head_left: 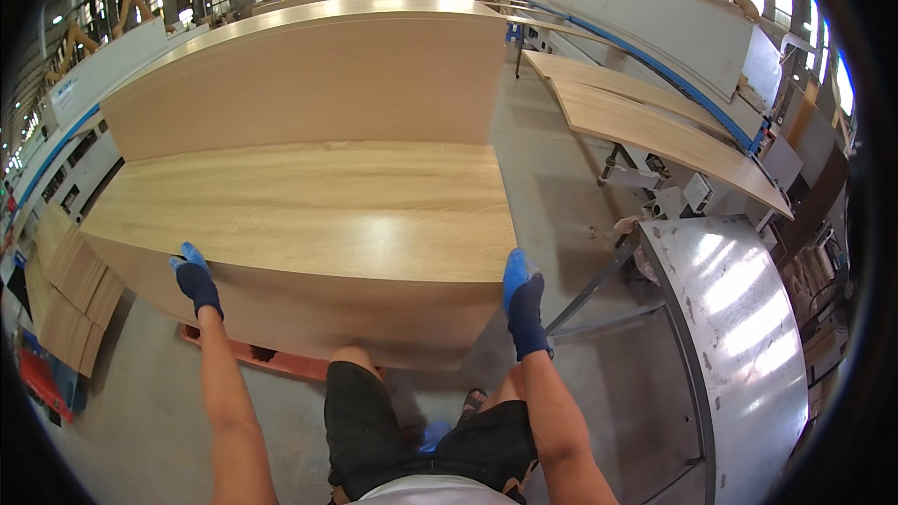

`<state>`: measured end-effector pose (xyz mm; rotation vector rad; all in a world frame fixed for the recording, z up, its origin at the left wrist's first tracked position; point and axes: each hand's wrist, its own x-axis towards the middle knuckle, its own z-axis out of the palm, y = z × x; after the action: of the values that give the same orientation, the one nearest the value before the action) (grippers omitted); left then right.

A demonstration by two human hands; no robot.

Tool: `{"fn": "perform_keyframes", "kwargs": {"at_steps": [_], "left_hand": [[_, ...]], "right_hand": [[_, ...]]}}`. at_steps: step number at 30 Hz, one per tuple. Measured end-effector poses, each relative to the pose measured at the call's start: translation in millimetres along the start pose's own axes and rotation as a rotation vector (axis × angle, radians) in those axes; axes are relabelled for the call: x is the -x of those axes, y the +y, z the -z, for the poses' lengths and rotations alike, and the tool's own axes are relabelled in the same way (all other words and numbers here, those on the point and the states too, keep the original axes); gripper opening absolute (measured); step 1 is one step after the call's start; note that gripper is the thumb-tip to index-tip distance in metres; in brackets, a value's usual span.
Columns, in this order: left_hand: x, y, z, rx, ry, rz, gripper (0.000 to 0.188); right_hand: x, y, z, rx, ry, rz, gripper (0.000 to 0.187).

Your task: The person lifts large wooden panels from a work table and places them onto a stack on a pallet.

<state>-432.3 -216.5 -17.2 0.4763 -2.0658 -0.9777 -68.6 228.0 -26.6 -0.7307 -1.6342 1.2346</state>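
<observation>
A wide stack of light wood-grain panels (318, 210) lies in front of me, its top panel smooth and shiny. At the stack's near left edge is my left hand (196, 279), in a navy glove with blue fingers, closed on the rim of the top panel. My right hand (524, 304), gloved alike, grips the near right corner of the same panel. Its fingertips point away from me along the side edge, and their undersides are hidden.
Behind rises a taller panel stack (309, 75). A red pallet (271, 358) shows under the near stack. To the right stand a metal-topped table (739, 318) and long boards (655, 126) beside a white machine (655, 28). Brown boards (75, 285) lean at left.
</observation>
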Motion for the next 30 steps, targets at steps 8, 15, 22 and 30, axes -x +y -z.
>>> {"fn": "perform_keyframes", "kwargs": {"at_steps": [8, 15, 22, 30], "left_hand": [[-8, -12, 3, -0.002, 0.036, -0.073, 0.059], [0, -3, 10, 0.004, -0.084, -0.057, 0.063], [14, -88, 1, 0.844, -0.328, -0.079, 0.032], [292, -70, 56, 0.69, -1.14, 0.352, 0.018]], "right_hand": [[8, -25, -4, -0.27, 0.0, -0.136, 0.032], [-16, -27, 74, -0.971, -0.108, -0.348, 0.07], [-98, -71, 139, -1.22, 0.034, -0.253, 0.078], [-100, -35, 197, -1.056, 0.124, -0.215, 0.038]]}}
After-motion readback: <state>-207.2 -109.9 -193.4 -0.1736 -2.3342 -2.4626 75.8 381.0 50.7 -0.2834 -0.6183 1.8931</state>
